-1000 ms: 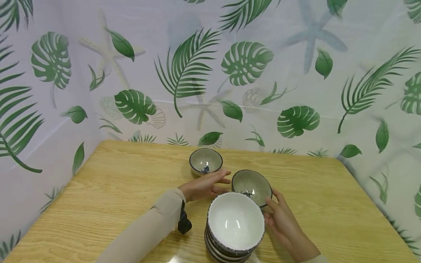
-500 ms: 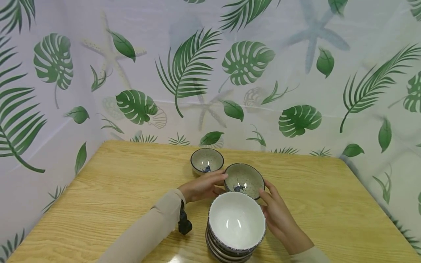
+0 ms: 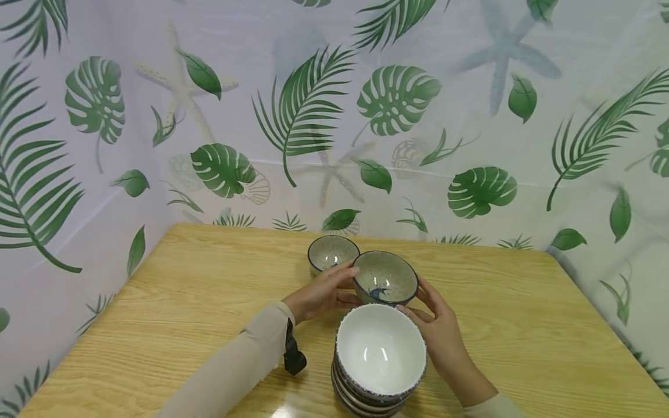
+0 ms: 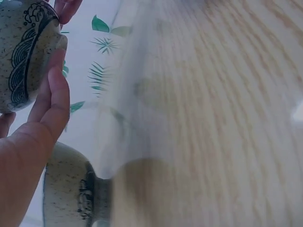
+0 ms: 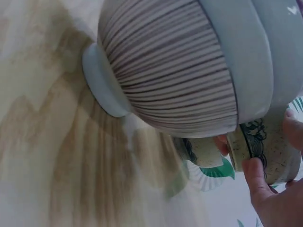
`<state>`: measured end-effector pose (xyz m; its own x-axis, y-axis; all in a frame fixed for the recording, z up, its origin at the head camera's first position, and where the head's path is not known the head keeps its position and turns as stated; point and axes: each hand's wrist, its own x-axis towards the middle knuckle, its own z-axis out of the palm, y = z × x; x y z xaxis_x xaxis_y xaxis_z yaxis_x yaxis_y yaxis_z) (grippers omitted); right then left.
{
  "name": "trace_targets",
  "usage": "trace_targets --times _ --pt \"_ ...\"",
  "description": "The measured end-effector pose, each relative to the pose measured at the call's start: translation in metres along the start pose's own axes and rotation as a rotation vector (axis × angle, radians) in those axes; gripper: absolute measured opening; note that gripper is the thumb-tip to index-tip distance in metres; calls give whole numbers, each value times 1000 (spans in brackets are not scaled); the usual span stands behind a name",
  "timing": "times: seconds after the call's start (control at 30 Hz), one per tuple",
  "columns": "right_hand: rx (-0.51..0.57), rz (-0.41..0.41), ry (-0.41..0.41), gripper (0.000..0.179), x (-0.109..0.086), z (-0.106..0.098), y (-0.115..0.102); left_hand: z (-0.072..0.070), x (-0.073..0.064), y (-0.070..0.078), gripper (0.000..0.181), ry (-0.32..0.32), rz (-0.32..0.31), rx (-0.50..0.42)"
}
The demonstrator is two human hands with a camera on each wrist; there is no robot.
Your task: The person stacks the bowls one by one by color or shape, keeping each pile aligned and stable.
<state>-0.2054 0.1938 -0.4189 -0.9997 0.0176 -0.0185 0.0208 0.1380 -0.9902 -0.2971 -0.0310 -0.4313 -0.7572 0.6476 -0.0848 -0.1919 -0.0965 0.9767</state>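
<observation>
Both hands hold a speckled grey bowl (image 3: 388,273) with a dark rim and a blue mark inside, just behind the stack of bowls. My left hand (image 3: 320,295) has its fingers at the bowl's left side; the left wrist view shows them around its underside. On the opposite side, my right hand (image 3: 441,328) grips the bowl's wall between thumb and fingers. Raised above the table, the held bowl (image 4: 23,56) shows a dark wave pattern outside. A second, matching bowl (image 3: 329,249) stands behind my left hand.
A stack of bowls with a white-lined bowl (image 3: 381,348) on top stands between the forearms; the right wrist view shows a striped bowl (image 5: 170,66) low in it. A leaf-printed cloth (image 3: 313,116) hangs behind the wooden table (image 3: 219,278).
The held bowl has moved left and away from me, rising behind the stack. My right hand moved with it, and my left fingers have come onto its left side.
</observation>
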Motion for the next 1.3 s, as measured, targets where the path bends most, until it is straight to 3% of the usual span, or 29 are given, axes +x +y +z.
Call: trace_targets --times 0.1,0.3,0.43,0.67,0.77,0.93,1.13,1.3 --pt "-21 -45 31 74 2 0 -3 -1 -2 4 59 -54 26 14" --pt "-23 -112 17 67 5 -5 -12 -4 -10 12 56 -142 95 24" --pt "-26 -110 23 65 6 -7 -19 -3 -13 17 60 -101 141 59" --pt "36 -136 -26 68 5 -10 -24 4 -17 27 57 90 225 119" --pt "31 -149 -39 69 5 -12 -28 9 -20 34 53 130 255 160" --pt "-7 -192 -98 71 3 -19 -43 15 -27 46 58 140 322 132" --pt "-28 -284 -163 72 -1 -23 -64 19 -38 60 87 138 403 167" --pt "-82 -327 -144 74 -7 -18 -74 23 -47 68 96 112 401 184"
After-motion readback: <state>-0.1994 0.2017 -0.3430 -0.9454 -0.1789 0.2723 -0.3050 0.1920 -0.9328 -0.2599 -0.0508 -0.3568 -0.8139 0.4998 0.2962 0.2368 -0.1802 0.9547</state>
